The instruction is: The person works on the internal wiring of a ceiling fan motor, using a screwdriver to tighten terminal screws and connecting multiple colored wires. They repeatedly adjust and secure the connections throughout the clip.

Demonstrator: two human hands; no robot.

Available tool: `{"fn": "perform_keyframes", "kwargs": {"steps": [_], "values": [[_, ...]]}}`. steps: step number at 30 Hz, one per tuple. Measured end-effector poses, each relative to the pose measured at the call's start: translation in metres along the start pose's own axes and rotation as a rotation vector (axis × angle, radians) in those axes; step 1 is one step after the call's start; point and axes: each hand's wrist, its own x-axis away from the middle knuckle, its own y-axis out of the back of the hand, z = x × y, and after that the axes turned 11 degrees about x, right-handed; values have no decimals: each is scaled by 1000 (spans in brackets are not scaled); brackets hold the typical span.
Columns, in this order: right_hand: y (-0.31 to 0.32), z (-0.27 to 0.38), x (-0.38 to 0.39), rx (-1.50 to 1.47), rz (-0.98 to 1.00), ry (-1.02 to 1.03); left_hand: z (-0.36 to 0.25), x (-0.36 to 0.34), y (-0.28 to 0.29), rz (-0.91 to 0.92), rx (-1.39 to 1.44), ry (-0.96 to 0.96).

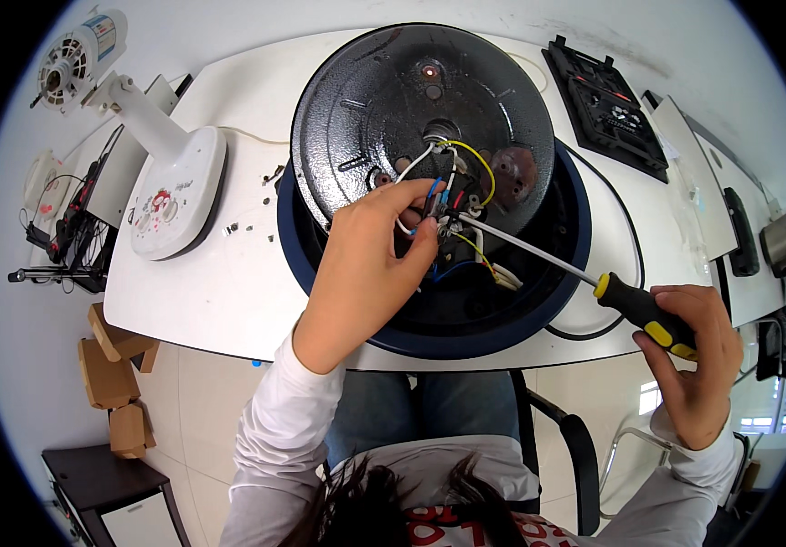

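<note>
My right hand [696,356] is closed round the black-and-yellow handle of a screwdriver [539,251]. Its long shaft slants up to the left, and the tip meets a small dark wired part [448,217]. That part is pinched between the thumb and fingers of my left hand [370,264], which partly hide it. Blue, white, red and yellow-green wires [487,169] run around it. Behind the wires a round black metal plate [420,82] leans up, with holes and a brownish patch. Under it sits a dark blue round basin-like housing [571,264].
A black tool case [605,109] lies open at the back right. On the left stand a white fan base [179,196] and a motor [74,59]. Small metal bits [238,228] are scattered beside the housing. A black cable [639,237] loops along its right side.
</note>
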Motion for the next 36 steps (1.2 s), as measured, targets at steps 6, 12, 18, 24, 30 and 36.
{"fn": "perform_keyframes", "kwargs": {"steps": [6, 12, 18, 24, 30, 36], "values": [[6, -7, 5, -187, 246, -125, 2, 0, 1, -8, -32, -83], [-4, 2, 4, -341, 148, -239, -4, -1, 1, 4, -8, 19], [0, 0, 2, -62, -22, -30, 0, 0, -1, -16, -8, -74], [4, -4, -1, -66, 168, -80, -5, -2, 0, -9, -23, -82], [-4, 5, 2, -24, 124, -46, -1, -1, -1, -53, 29, -172], [-7, 12, 5, 155, -26, 123, 8, -1, -4, -75, 6, -235]]}}
